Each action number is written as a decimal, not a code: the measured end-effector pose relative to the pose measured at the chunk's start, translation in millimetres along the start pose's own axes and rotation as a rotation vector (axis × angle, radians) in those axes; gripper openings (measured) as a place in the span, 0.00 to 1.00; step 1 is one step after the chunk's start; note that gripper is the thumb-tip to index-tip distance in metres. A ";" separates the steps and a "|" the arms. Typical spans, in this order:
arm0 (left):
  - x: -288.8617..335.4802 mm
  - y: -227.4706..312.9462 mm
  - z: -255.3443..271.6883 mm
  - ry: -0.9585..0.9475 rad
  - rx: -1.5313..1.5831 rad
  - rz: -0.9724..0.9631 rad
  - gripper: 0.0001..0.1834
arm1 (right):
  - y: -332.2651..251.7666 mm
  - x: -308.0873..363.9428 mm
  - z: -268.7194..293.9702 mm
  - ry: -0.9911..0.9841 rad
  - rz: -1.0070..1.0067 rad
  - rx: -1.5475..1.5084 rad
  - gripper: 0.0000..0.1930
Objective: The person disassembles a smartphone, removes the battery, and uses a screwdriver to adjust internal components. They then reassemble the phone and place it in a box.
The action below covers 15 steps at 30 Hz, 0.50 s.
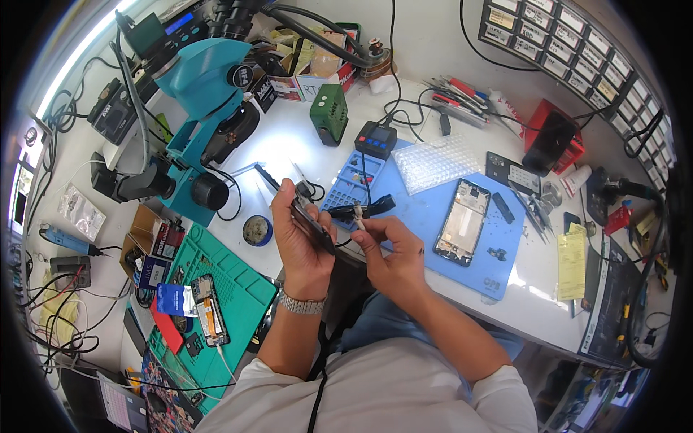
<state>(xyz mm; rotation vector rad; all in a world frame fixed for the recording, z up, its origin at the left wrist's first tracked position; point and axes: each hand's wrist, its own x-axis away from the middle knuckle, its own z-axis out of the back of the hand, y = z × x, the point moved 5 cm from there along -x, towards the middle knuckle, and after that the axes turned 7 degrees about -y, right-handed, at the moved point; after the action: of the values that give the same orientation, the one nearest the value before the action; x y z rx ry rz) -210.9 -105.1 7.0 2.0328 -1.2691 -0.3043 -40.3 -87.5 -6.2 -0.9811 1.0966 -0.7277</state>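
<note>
My left hand (304, 251) is raised in the middle and wrapped round a dark, thin phone (315, 228), which is tilted nearly edge-on. Just right of it, my right hand (393, 254) pinches a pale cable plug (359, 216) between thumb and fingertips. The plug is apart from the phone, and a dark cable trails from it. A black strap-like piece (378, 206) lies close behind my right fingertips. On the blue mat (491, 278) to the right rests an opened phone frame (462, 221). A second opened phone (209, 310) lies on the green mat (245, 285) at the left.
A teal microscope (206, 79) stands at the back left. Behind my hands are a round tin (257, 230), a blue parts tray (354, 180), a small black meter (376, 138) and a green block (329, 114). Bubble wrap (437, 162) and tweezers (533, 211) lie right; labelled drawers (570, 43) hang above.
</note>
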 end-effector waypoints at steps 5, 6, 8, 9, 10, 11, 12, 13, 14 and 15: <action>-17.8 -5.4 -7.6 0.069 -0.127 -0.166 0.23 | -3.9 3.5 6.2 -0.019 0.184 0.078 0.05; -20.2 -7.2 -7.9 0.079 -0.140 -0.182 0.23 | -3.7 4.0 7.1 -0.021 0.190 0.067 0.05; -22.8 -10.0 -8.1 0.093 -0.168 -0.207 0.23 | -1.6 4.1 7.7 -0.022 0.160 0.051 0.05; -23.8 -10.1 -8.2 0.097 -0.183 -0.217 0.23 | -0.2 3.7 7.0 -0.029 0.130 0.037 0.05; -23.4 -11.1 -8.6 0.094 -0.186 -0.221 0.23 | -0.9 3.4 7.3 -0.018 0.146 0.030 0.05; -23.1 -11.7 -9.4 0.092 -0.189 -0.225 0.23 | -0.9 2.5 7.1 -0.015 0.148 0.022 0.05; -21.4 -12.5 -10.1 0.081 -0.180 -0.222 0.24 | -0.5 1.5 7.0 -0.012 0.139 0.010 0.05; -20.3 -13.2 -11.2 0.072 -0.171 -0.219 0.26 | -1.6 0.6 7.2 -0.010 0.156 0.024 0.05; -19.9 -13.2 -12.3 0.074 -0.172 -0.226 0.26 | -2.3 -0.4 7.5 -0.010 0.163 0.036 0.05; -19.6 -13.3 -13.3 0.076 -0.172 -0.234 0.27 | -3.1 -1.5 8.1 -0.009 0.171 0.048 0.05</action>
<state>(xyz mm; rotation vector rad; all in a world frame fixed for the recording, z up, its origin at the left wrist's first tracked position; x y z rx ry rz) -204.3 -78.9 4.4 2.0248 -0.9267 -0.4259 -33.2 -85.2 -1.6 -0.8378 1.1346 -0.6077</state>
